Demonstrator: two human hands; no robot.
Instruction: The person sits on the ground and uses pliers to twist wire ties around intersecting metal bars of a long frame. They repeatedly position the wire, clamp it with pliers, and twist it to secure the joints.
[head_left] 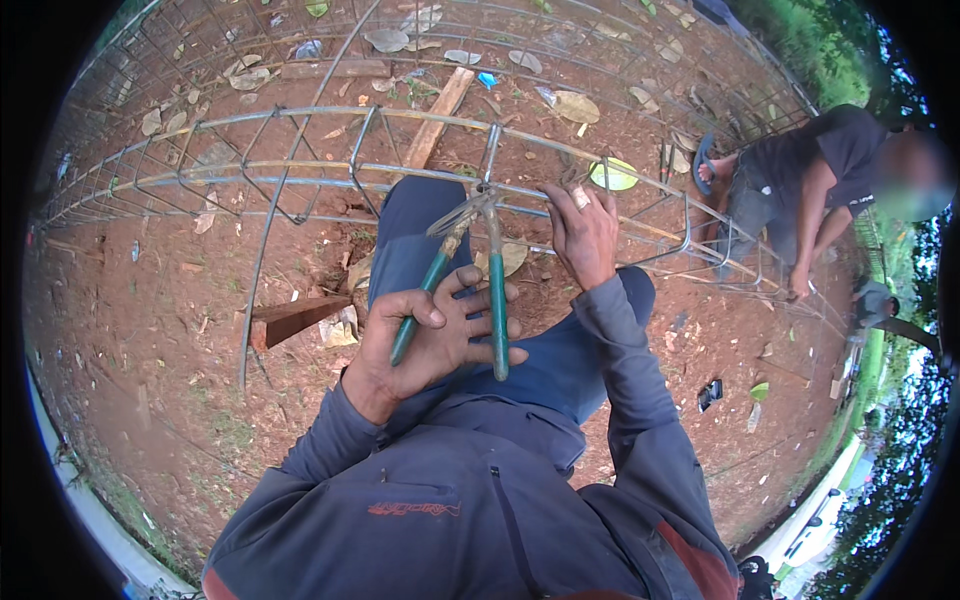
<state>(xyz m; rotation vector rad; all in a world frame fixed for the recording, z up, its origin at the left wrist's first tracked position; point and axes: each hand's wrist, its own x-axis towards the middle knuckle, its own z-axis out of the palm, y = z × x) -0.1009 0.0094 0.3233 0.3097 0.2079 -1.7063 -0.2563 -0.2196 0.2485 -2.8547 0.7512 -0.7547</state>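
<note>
Long-handled tying pincers (499, 300) with green grips rest in my left hand (430, 335), their handles spread wide. My left thumb lies over one handle, and the fingers reach behind the other. The jaws are at a crossing of the steel reinforcement cage (385, 172), where a thin bundle of tie wire (455, 216) sticks out to the left. Just right of that joint, my right hand (583, 232) has its fingers bent over a long bar of the cage; a ring or pale wrap shows on one finger. The cage spans across in front of my knees.
A person (800, 190) crouches at the right with a hand on the cage's far end. A wooden block (300, 320) lies left of my legs, and a plank (440, 118) lies beyond the cage. A loose bar (268, 235) leans across it. More mesh stands behind; leaves litter the soil.
</note>
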